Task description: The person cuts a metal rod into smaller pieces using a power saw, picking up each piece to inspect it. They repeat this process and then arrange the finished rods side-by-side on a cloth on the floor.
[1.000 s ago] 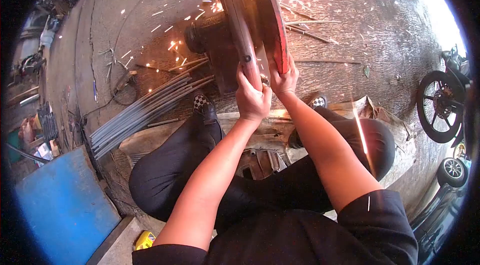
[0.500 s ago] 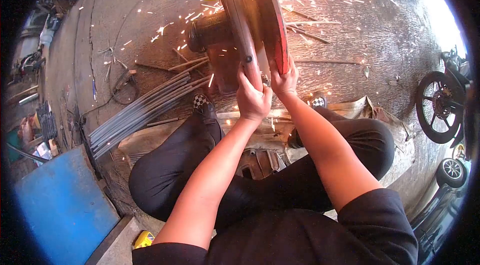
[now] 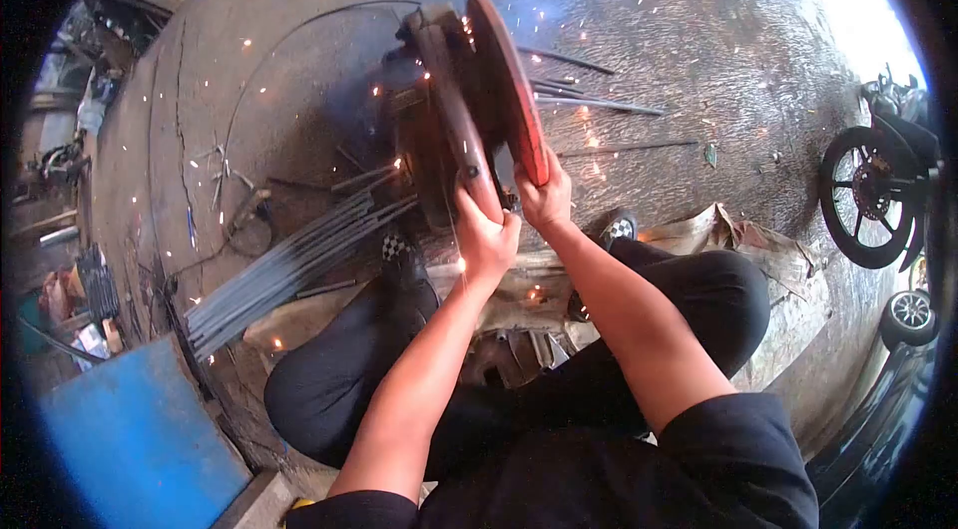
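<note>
My left hand [image 3: 488,242] is wrapped round the lower end of the curved handle of a dark cut-off machine [image 3: 454,115]. Beside it, my right hand [image 3: 547,196] grips the lower end of a red disc-shaped part [image 3: 519,90], apparently a guard or disc of the same machine. Scattered small sparks and bluish smoke hang about the machine's head. What lies between the two upright parts is hidden in shadow. A bundle of thin metal rods [image 3: 289,269] lies on the floor left of the machine.
More rods [image 3: 599,108] lie beyond the machine to the right. A blue panel [image 3: 150,429] stands at the lower left, near assorted clutter. At the right are a motorcycle wheel [image 3: 866,198] and a car wheel [image 3: 910,317]. A cable curves across the floor.
The bright spark stream has shrunk to scattered sparks, and smoke now shows. Both hands and the upper machine parts appear slightly lower and further left in view, still gripped.
</note>
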Motion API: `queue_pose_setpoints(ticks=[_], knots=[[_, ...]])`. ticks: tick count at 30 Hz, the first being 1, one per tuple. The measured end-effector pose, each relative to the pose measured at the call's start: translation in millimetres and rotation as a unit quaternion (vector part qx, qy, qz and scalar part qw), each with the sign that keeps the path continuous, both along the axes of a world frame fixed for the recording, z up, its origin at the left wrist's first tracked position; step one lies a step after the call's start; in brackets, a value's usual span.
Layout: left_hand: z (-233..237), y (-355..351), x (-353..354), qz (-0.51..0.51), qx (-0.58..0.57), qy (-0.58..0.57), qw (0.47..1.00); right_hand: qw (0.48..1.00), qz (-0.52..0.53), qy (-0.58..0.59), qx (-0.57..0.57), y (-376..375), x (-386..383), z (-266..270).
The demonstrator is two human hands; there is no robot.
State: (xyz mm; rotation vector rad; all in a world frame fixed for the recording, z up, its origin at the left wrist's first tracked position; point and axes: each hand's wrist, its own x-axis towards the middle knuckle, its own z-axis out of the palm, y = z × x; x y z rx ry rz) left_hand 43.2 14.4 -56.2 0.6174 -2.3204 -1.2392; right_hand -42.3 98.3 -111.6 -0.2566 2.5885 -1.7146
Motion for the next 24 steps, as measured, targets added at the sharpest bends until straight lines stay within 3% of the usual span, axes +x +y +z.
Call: queue_pose_setpoints(ticks=[1, 2, 3, 5, 7, 9, 10, 12, 15, 17, 19, 22, 24], knots=[[10, -1, -4, 0.000, -0.006, 0.019, 1.000, 0.999, 0.014, 0.049, -0.003, 1, -5, 11], [21, -3, -6, 0.010, 0.045, -0.046, 0.998, 0.995, 0.039, 0.085, -0.032, 4, -13, 22], [11, -6, -8, 0.010, 0.015, 0.030, 0.999, 0.995, 0.030, 0.085, -0.031, 9, -21, 29], [22, -15, -16, -0.006, 0.018, 0.027, 0.999, 0.996, 0.046, -0.026, -0.078, 20, -45, 35], [52, -17, -27, -0.009, 0.053, 0.048, 0.997, 0.957, -0.082, -0.126, -0.250, 24, -72, 32], [74, -21, -37, -0.032, 0.122, 0.044, 0.991, 0.948, -0.198, -0.179, -0.173, 35, -105, 1], [78, -24, -40, -0.030, 0.130, 0.027, 0.991, 0.946, -0.204, -0.178, -0.180, 42, -117, -19], [91, -28, -46, -0.037, 0.149, 0.005, 0.988, 0.936, -0.203, -0.251, 0.141, 54, -137, -54], [102, -32, -52, -0.031, 0.134, -0.025, 0.990, 0.927, -0.193, -0.252, 0.198, 52, -175, -60], [120, -22, -58, -0.007, 0.177, -0.067, 0.982, 0.931, -0.060, -0.217, 0.289, 55, -218, -84], [111, -28, -57, -0.024, 0.126, -0.055, 0.990, 0.913, 0.031, -0.122, 0.389, 60, -251, -101], [110, -29, -57, -0.018, 0.119, -0.063, 0.991, 0.882, 0.076, 0.061, 0.461, 72, -271, -133], [111, -29, -59, -0.012, 0.121, -0.067, 0.990, 0.860, 0.155, 0.050, 0.483, 81, -275, -147]])
